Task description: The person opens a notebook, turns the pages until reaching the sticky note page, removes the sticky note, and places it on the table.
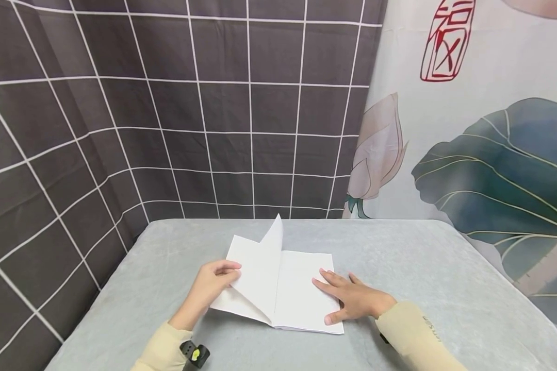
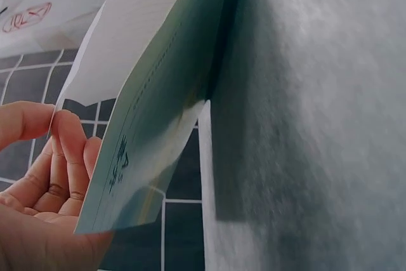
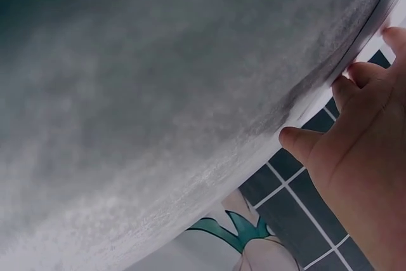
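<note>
A notebook (image 1: 301, 293) with white pages lies spread on the table in the head view. My left hand (image 1: 209, 286) pinches the outer edge of a lifted left page (image 1: 255, 273) between thumb and fingers. Another part of the leaf stands up near the spine, its pointed corner (image 1: 277, 221) highest. In the left wrist view, faint lines run over the page (image 2: 133, 36), and a pale green cover (image 2: 143, 138) with dark print hangs beside the fingers. With fingers spread, my right hand (image 1: 355, 298) rests on the right page near its outer edge.
A grey cloth covers the table (image 1: 422, 263). Behind and to the left hangs a dark curtain (image 1: 223, 108) with a white grid. At the right is a pale curtain (image 1: 399, 196) with lotus drawings. A black device (image 1: 195, 354) is strapped to the left wrist.
</note>
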### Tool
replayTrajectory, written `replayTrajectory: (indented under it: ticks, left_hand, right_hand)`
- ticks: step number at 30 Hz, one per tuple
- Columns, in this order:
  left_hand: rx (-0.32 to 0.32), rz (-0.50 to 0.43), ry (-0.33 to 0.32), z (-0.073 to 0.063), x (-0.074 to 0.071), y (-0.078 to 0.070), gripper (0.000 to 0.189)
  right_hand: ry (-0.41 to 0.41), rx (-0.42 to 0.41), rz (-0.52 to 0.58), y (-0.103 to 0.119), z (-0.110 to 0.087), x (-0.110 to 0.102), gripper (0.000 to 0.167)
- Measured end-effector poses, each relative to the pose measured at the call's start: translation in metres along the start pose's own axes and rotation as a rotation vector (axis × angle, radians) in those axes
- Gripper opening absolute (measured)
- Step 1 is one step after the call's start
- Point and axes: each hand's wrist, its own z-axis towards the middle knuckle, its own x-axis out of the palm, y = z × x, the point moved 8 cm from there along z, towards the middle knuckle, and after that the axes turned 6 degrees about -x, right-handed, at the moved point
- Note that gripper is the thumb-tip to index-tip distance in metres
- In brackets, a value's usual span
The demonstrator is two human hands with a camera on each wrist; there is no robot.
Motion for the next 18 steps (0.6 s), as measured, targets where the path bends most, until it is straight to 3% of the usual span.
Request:
replayTrajectory:
  ticks: [18]
  left_hand:
    - [-0.093,0.067,-0.014,-0.004,-0.024,0.023,0.021]
  right_hand:
    - [0.017,-0.06,0.029,0.002,-0.001,-0.003,0.108]
